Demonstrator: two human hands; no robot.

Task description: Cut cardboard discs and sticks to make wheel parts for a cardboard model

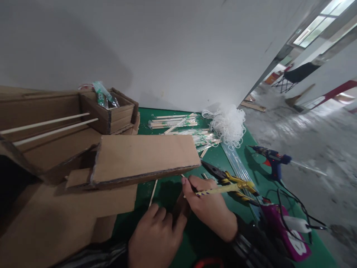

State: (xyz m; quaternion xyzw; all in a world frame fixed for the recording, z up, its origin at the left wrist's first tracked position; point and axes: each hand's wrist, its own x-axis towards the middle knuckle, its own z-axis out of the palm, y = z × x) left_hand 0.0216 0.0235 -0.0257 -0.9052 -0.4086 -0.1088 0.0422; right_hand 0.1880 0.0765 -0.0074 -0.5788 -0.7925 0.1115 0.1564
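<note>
My left hand (156, 238) is closed at the bottom centre, its fingers curled around a small dark-brown cardboard piece (180, 208) that is mostly hidden. A thin wooden stick (153, 192) juts up beside its knuckles; whether the hand grips this stick too is unclear. Close by on the right, my right hand (209, 204) is closed on a slim yellow tool with blue marks (220, 190), its kind unclear. Its fingertips are near the cardboard piece. Just beyond both hands lies a long cardboard box (145, 156).
Left stands a larger cardboard box (50, 145) crossed by wooden sticks (55, 123). Wrapped chopsticks (175, 122) and white string (227, 124) lie at the back of the green table (240, 160). Right are pliers (217, 173), clear glue sticks (237, 163), a blue glue gun (275, 162) and a magenta box (287, 230).
</note>
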